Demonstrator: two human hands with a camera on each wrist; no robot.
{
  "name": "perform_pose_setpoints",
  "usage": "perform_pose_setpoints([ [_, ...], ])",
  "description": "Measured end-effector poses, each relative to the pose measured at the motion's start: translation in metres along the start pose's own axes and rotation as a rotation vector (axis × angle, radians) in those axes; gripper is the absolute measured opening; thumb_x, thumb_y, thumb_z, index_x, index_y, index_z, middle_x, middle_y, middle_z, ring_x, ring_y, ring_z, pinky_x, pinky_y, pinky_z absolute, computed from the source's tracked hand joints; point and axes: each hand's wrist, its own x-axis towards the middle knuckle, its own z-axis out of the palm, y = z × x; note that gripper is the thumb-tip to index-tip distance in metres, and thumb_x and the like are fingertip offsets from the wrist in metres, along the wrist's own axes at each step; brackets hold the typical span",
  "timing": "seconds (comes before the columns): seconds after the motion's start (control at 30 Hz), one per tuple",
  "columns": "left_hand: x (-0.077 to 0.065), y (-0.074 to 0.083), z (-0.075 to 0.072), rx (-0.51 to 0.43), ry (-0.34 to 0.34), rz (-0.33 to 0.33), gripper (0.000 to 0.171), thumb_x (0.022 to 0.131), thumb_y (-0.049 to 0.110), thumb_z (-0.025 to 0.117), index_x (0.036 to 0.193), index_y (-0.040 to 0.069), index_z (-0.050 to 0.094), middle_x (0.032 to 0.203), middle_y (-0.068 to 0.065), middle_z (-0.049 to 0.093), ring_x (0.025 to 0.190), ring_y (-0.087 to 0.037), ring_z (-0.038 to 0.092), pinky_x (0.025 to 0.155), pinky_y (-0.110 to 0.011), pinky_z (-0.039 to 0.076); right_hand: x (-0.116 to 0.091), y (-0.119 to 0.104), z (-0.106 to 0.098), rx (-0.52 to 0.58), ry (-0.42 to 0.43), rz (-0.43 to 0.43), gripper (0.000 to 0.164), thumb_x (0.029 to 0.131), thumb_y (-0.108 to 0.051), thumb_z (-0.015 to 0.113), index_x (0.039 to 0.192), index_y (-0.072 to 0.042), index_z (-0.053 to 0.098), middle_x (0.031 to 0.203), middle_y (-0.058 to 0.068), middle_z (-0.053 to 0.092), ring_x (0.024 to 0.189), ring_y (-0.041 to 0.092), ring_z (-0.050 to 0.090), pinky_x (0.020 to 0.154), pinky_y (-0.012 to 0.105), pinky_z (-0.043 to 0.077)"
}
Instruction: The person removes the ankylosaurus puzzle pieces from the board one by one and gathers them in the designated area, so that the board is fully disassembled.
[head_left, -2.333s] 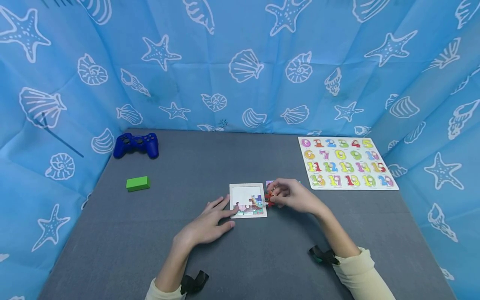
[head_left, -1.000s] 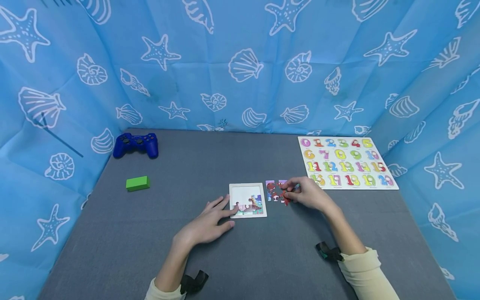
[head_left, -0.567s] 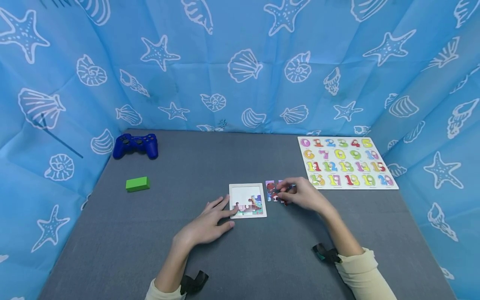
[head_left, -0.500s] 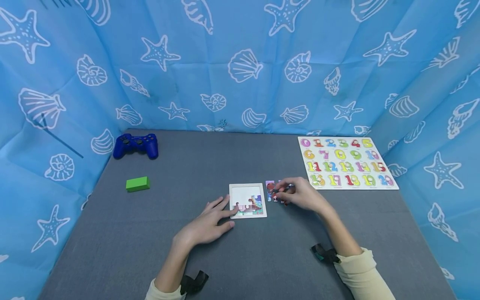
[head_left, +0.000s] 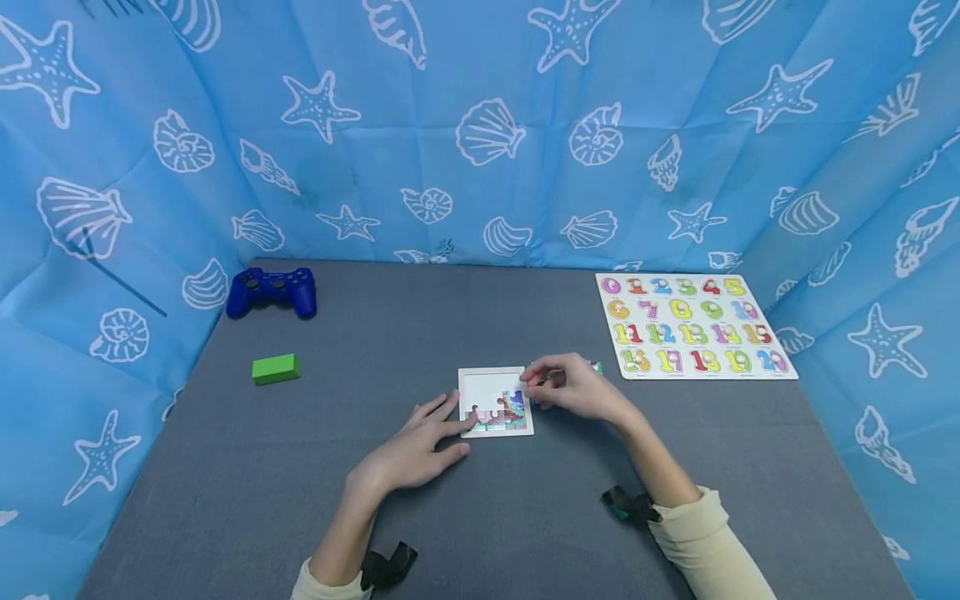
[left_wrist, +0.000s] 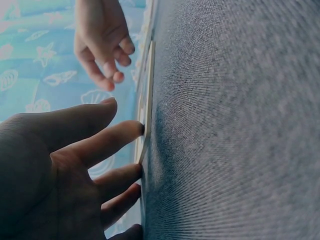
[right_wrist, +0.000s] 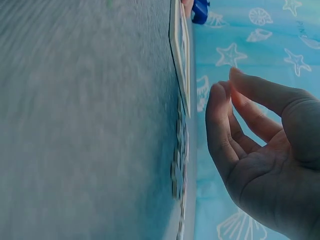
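A small white-framed jigsaw tray (head_left: 495, 372) lies mid-table, with joined pieces (head_left: 510, 408) along its bottom and lower right. My left hand (head_left: 411, 446) rests with spread fingers at the tray's lower left; in the left wrist view its fingertips (left_wrist: 137, 129) touch the edge. Over the tray's right rim, my right hand (head_left: 581, 387) pinches a small jigsaw piece between thumb and fingers, mostly hidden by the fingertips. Loose jigsaw pieces (right_wrist: 180, 170) lie flat beside the tray in the right wrist view, below that hand; from the head they are nearly covered by it.
At the back right lies a white number board (head_left: 693, 327). A blue game controller (head_left: 272, 292) sits at the back left, with a green block (head_left: 275, 368) nearer. A blue shell-patterned curtain (head_left: 480, 167) encloses the grey table (head_left: 375, 333) at its back and sides.
My right hand picked among the loose pieces to the right, then moved left to the tray's right rim with a piece. My left hand has stayed at the tray.
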Motion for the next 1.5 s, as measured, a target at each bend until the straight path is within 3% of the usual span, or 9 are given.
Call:
perform_pose_setpoints([
  [0.2, 0.0, 0.0, 0.0, 0.006, -0.001, -0.002, 0.053, 0.109, 0.045, 0.063, 0.16, 0.033, 0.054, 0.183, -0.006, 0.02, 0.172, -0.034, 0.014, 0.135, -0.071, 0.009, 0.011, -0.003, 0.012, -0.026, -0.05, -0.019, 0.02, 0.102, -0.004, 0.073, 0.12, 0.004, 0.075, 0.1, 0.017, 0.075, 0.08, 0.015, 0.07, 0.072, 0.031, 0.065],
  [0.4, -0.003, 0.006, -0.004, -0.013, 0.0, 0.017, 0.052, 0.111, 0.047, 0.06, 0.16, 0.031, 0.055, 0.183, -0.011, 0.021, 0.171, -0.04, 0.015, 0.133, -0.075, 0.009, 0.021, -0.004, 0.021, -0.15, -0.069, -0.029, 0.019, 0.097, -0.007, 0.079, 0.115, 0.0, 0.078, 0.094, 0.008, 0.074, 0.077, 0.008, 0.061, 0.07, 0.02, 0.051],
  [0.8, 0.004, -0.003, 0.001, 0.036, -0.023, -0.029, 0.053, 0.11, 0.041, 0.062, 0.161, 0.032, 0.052, 0.184, -0.001, 0.015, 0.173, -0.027, 0.011, 0.138, -0.067, 0.009, 0.026, -0.011, 0.025, -0.254, -0.044, 0.022, 0.011, 0.093, -0.005, 0.084, 0.103, -0.002, 0.08, 0.086, 0.005, 0.072, 0.077, 0.009, 0.06, 0.069, 0.021, 0.051],
  [1.2, 0.003, -0.004, 0.001, 0.047, -0.022, -0.03, 0.053, 0.111, 0.044, 0.061, 0.162, 0.034, 0.05, 0.183, 0.002, 0.014, 0.173, -0.026, 0.01, 0.139, -0.064, 0.008, 0.025, -0.015, 0.028, -0.33, -0.036, 0.028, 0.019, 0.093, -0.008, 0.086, 0.106, -0.007, 0.073, 0.093, 0.004, 0.07, 0.077, 0.009, 0.059, 0.068, 0.024, 0.049],
  [1.5, 0.001, -0.001, 0.0, 0.03, -0.01, -0.016, 0.052, 0.111, 0.041, 0.061, 0.161, 0.031, 0.053, 0.183, -0.001, 0.015, 0.173, -0.027, 0.011, 0.138, -0.066, 0.008, 0.021, -0.011, 0.028, -0.294, -0.027, -0.064, 0.017, 0.093, -0.004, 0.085, 0.104, -0.009, 0.073, 0.09, 0.002, 0.071, 0.077, 0.008, 0.059, 0.068, 0.023, 0.049],
])
